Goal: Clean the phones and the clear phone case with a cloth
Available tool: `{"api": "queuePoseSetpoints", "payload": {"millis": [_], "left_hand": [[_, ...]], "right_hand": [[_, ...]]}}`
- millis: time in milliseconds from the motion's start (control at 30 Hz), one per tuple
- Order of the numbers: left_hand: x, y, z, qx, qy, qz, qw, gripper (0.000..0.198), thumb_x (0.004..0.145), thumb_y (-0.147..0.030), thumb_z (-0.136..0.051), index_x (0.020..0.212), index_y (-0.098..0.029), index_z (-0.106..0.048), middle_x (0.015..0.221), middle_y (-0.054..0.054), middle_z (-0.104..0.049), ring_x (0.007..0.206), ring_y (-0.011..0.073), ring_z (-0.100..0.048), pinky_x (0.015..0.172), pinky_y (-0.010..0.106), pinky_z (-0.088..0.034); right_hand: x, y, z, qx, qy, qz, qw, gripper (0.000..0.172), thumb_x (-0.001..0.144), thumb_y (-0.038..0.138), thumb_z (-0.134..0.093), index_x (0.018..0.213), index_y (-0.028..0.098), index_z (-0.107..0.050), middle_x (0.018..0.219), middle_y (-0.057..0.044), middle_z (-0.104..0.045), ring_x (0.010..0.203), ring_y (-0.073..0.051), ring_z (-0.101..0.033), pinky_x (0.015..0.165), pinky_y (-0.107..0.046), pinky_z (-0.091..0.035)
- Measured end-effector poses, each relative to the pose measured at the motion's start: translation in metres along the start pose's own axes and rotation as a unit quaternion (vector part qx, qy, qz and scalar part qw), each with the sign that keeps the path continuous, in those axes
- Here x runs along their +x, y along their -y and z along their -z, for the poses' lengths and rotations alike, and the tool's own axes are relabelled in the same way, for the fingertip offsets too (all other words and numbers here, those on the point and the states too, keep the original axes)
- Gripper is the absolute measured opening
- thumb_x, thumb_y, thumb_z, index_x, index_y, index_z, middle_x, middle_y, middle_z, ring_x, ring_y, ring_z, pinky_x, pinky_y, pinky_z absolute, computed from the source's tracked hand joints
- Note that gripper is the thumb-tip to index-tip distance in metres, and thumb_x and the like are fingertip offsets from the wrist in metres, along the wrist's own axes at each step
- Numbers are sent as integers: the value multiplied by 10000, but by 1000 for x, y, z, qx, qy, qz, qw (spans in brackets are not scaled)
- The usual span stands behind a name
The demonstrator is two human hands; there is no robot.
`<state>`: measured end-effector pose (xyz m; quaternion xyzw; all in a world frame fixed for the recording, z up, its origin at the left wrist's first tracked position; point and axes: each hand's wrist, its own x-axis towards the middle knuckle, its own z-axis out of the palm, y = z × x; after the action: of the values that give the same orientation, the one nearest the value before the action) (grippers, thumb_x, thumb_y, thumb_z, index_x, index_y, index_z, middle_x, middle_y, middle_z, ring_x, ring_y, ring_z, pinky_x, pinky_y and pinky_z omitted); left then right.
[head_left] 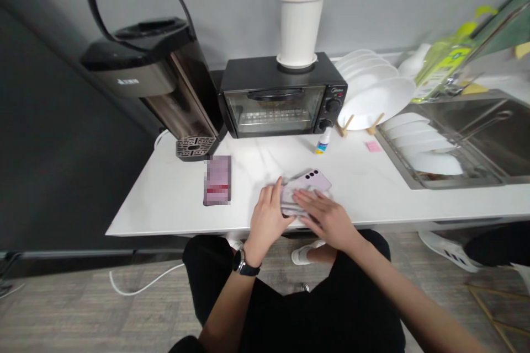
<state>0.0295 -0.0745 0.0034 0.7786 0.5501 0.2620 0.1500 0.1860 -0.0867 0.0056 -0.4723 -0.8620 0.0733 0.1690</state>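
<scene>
A lilac phone (318,178) with a row of round black camera lenses lies back-up on the white counter near its front edge. Over its lower left part is a pale, blurred, layered thing (291,198), whose kind I cannot make out. My left hand (269,214), with a black watch on the wrist, rests at the left edge of this thing, thumb and forefinger apart. Stretched fingers of my right hand (327,218) lie flat across the pale thing and hide part of it. A small white bottle with a blue and yellow label (323,142) stands behind the phone.
A pixelated purple-pink rectangle (218,180) lies left of my hands. Behind are a black drink dispenser (182,83), a toaster oven (275,105) and a white utensil cup (298,30). Right: racked plates (379,96), pink notes (373,146) and a sink (492,174). Another person's shoe (449,251) shows below.
</scene>
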Motion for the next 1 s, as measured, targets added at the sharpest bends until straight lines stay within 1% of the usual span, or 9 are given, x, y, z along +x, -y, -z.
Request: {"api": "queuePoseSetpoints", "payload": {"millis": [133,333,400,467,533,600,733,833,1000], "left_hand": [[2,-2,2,-7,-3,7,1000,685,637,-276,-501,1192,-234,-101,1047,56,-386,987,224,-335,867,370,-270],[0,-3,4,6,10,11,1000,720,620,-194,-515,1196,-215,-85,1045,66,-386,965,209,-357,830,338,-322],[0,-4,4,10,8,10,1000,740,602,-204,-538,1193,-216,-93,1026,65,-400,958,215,-362,820,348,-329],[2,-6,2,12,-3,8,1000,696,614,-248,-531,1183,-226,-131,1012,65,-411,959,224,-360,822,372,-317],[4,-7,0,9,-14,7,1000,638,637,-296,-502,1173,-229,-162,1003,70,-417,960,232,-358,825,391,-302],[5,-8,-2,6,-15,6,1000,626,649,-297,-487,1176,-221,-159,1003,75,-417,961,234,-356,831,390,-294],[4,-7,-3,7,4,1,1000,694,629,-218,-503,1194,-217,-100,1014,72,-413,951,233,-363,825,376,-305],[4,-9,-2,13,10,-4,1000,724,609,-183,-517,1192,-241,-91,1015,63,-419,952,237,-363,809,386,-316],[8,-15,-2,18,-2,-8,1000,659,649,-287,-487,1188,-239,-111,1007,62,-430,956,236,-363,814,394,-305]], "right_hand": [[8,-11,1,-33,-55,-95,993,426,751,286,-285,1164,227,-200,1193,10,-253,1097,-171,-152,915,-407,-162],[11,22,-8,10,-11,9,1000,461,732,377,-308,1160,236,-212,1193,28,-254,1096,-144,-171,922,-339,-192],[3,13,-4,11,-5,11,1000,443,737,362,-303,1157,256,-207,1192,45,-251,1095,-137,-172,924,-337,-190],[-3,-4,2,-4,-22,-31,999,433,745,331,-301,1159,245,-208,1193,31,-253,1094,-145,-175,920,-353,-190],[-1,-17,6,-25,-53,-83,995,431,746,310,-305,1158,213,-223,1194,-5,-255,1094,-168,-174,913,-379,-191],[6,-16,4,-34,-72,-98,992,439,740,325,-316,1152,191,-246,1186,-31,-272,1093,-189,-170,904,-404,-192],[12,10,-3,0,-50,-15,999,480,716,413,-320,1145,207,-257,1173,-16,-301,1091,-169,-185,910,-377,-196],[-2,9,-1,19,-36,10,999,472,716,426,-301,1147,243,-243,1179,24,-288,1090,-142,-188,920,-331,-192],[-12,-23,6,-11,-82,-110,990,447,738,371,-282,1155,219,-232,1197,-1,-252,1095,-172,-168,917,-389,-158]]}}
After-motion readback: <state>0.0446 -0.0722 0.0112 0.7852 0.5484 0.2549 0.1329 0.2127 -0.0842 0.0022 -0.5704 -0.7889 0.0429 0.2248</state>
